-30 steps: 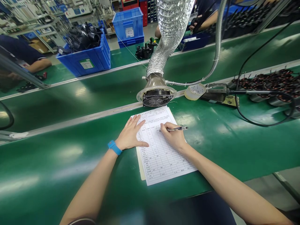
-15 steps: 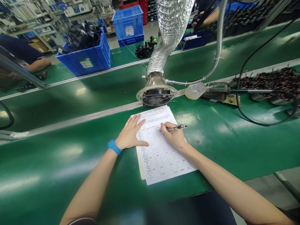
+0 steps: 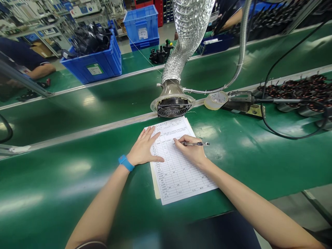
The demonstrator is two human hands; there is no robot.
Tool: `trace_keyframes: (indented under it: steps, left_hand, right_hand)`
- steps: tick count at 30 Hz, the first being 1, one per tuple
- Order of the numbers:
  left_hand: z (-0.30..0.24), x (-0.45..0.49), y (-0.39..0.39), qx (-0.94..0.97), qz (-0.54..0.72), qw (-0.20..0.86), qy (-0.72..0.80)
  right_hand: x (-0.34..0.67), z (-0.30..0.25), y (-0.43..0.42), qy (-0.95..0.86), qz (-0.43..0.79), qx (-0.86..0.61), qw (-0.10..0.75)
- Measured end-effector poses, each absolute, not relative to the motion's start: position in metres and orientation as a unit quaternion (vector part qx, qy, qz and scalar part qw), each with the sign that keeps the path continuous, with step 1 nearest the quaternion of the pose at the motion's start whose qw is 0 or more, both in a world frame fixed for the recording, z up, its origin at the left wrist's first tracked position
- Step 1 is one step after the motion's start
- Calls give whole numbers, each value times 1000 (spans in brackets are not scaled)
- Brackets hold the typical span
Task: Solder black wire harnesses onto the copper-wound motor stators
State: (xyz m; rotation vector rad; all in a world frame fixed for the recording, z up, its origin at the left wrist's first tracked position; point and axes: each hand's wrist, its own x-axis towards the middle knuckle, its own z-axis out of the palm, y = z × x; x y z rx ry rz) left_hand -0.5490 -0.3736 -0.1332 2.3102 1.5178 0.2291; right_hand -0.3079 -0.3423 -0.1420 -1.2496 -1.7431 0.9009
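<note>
A printed form (image 3: 178, 180) with rows of table cells lies on the green bench, and a yellowish sheet edge shows beneath its left side. My left hand (image 3: 144, 147) rests flat on the form's left edge with fingers spread; a blue band (image 3: 126, 162) circles that wrist. In my right hand (image 3: 192, 150) a pen (image 3: 198, 143) is pinched, its rear end pointing right. The fingers are over the upper middle of the form; the pen's tip is hidden by them.
Just beyond the form hangs a fan (image 3: 172, 110) under a silver duct (image 3: 190, 31). A tape roll (image 3: 216, 100), a soldering iron holder (image 3: 241, 100) and wound copper parts (image 3: 293, 90) sit at right. Across the line stand a blue bin (image 3: 95, 62) and a co-worker's arm (image 3: 41, 71).
My right hand has shifted slightly left on the form, and the pen has turned to lie flatter. The left hand stays in place on the paper.
</note>
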Motion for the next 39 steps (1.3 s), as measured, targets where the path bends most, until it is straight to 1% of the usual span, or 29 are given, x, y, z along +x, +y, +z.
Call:
trace_keyframes:
  steps: [18, 27, 39]
  left_hand:
    - [-134, -549, -373, 820, 78, 178, 539]
    - [-133, -549, -373, 820, 72, 174, 540]
    - [-135, -550, -374, 822, 75, 174, 537]
  right_hand:
    - [-310, -146, -340, -729, 319, -469, 382]
    - [-310, -144, -342, -707, 342, -487, 383]
    - [-310, -146, -340, -719, 332, -470, 391]
